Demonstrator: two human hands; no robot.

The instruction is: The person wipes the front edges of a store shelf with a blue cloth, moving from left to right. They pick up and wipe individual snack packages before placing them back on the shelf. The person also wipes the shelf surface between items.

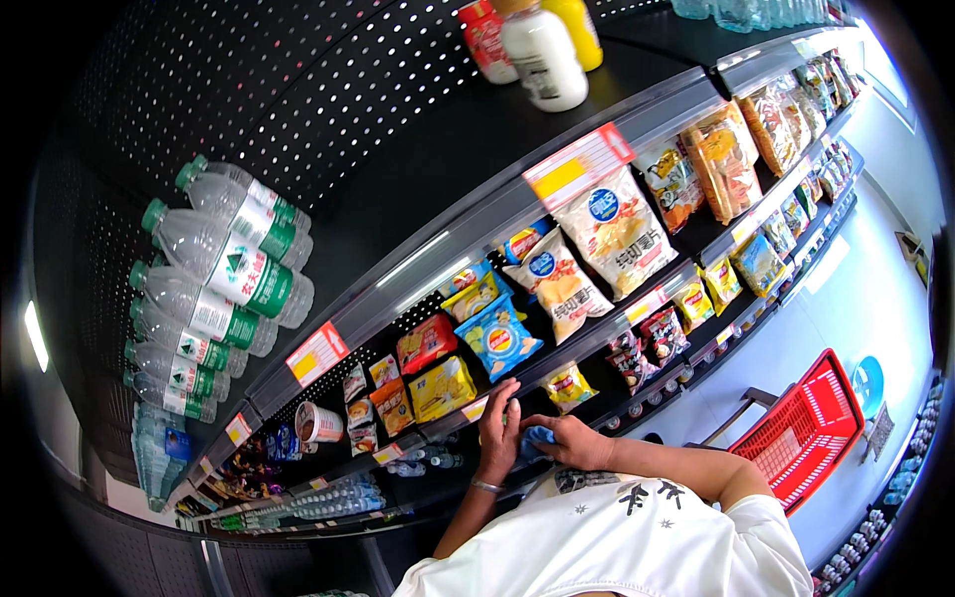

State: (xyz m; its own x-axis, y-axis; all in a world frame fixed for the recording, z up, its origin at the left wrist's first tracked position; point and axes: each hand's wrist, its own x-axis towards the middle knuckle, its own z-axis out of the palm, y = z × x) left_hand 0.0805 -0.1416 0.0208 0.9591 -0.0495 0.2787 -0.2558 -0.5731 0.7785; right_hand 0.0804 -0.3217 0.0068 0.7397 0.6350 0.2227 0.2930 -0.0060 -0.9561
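Note:
My left hand [497,436], with a bracelet at the wrist, is raised at the shelf's front edge, its fingers stretched upward. Just above its fingertips lies a blue chip bag [497,336], with a yellow chip bag [443,388] to the left. Close beside it, my right hand [580,443] is closed on a bunched blue cloth [538,438]. Part of the cloth is hidden by the fingers. A small yellow snack bag [568,388] sits on the lower shelf above my right hand. Whether my left hand touches the shelf edge or the cloth, I cannot tell.
Large water bottles [239,269] with green labels stand on the upper shelf at left; a white bottle [545,60] stands at the top. White chip bags [617,234] fill the middle shelf. A red shopping basket [804,433] is at right, beside a blue bucket [868,383].

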